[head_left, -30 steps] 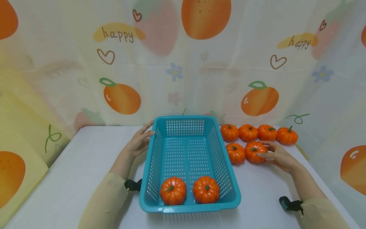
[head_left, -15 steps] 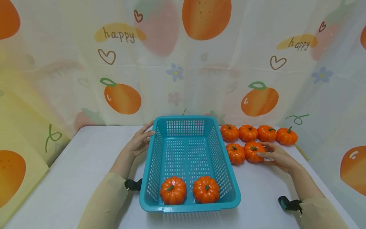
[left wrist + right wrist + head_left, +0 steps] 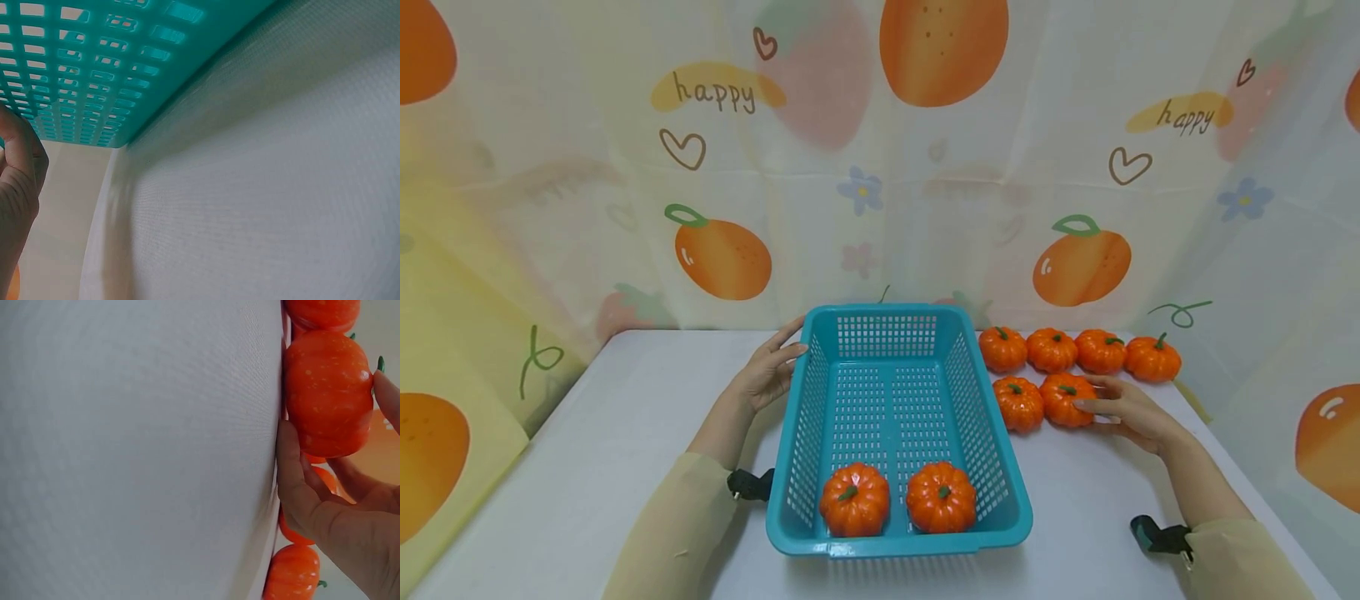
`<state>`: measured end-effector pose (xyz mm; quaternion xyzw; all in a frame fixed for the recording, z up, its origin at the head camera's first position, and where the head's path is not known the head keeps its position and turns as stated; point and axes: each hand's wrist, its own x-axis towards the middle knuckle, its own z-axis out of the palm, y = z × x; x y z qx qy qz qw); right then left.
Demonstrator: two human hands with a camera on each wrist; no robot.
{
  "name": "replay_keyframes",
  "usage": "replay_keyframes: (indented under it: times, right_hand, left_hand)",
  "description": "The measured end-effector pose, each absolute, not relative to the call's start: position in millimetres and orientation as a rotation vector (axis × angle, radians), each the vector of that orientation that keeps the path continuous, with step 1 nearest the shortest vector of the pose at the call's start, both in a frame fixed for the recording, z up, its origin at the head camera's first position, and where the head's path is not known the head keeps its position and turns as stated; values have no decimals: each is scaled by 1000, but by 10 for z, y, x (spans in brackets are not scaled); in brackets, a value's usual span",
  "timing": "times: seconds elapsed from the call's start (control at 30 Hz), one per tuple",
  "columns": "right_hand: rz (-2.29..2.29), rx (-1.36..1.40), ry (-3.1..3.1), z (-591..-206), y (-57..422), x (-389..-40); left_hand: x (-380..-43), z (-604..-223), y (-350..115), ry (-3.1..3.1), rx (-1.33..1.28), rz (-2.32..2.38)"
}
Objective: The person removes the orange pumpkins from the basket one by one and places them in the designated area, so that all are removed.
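Note:
A teal plastic basket (image 3: 895,546) stands in the middle of the white table. Two orange toy pumpkins with green stems, a left one (image 3: 854,500) and a right one (image 3: 942,498), lie at its near end. My left hand (image 3: 767,375) grips the far part of the basket's left rim; in the left wrist view, its bent fingers (image 3: 22,147) are at the perforated wall. To the right of the basket, my right hand (image 3: 1131,410) holds a pumpkin (image 3: 1063,398) from its right side. The right wrist view has the thumb (image 3: 389,400) by the stem and fingers low around this pumpkin.
Next to the held pumpkin, another pumpkin (image 3: 1017,404) sits against the basket's right side. Behind them a row of several pumpkins (image 3: 1051,349) lines the table's back edge. A fruit-patterned curtain (image 3: 925,208) hangs right behind the table (image 3: 647,417).
The right hand and the pumpkin in it have shifted very slightly left since a second ago. The left hand and the basket stay in place.

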<state>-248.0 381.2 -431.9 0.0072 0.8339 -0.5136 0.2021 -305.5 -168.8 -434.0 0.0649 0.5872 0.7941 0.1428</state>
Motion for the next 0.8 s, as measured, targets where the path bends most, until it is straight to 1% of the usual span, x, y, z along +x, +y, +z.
replay_keyframes:
  times: [0.47, 0.8]
  right_hand:
    - [-1398, 0, 2425, -4245, 3864, -2423]
    - [-1259, -65, 2675, -4043, 3871, -2382]
  left_hand:
    - [-3063, -4340, -1680, 1717, 161, 2281]
    - [-3066, -4339, -1691, 1724, 190, 2272]
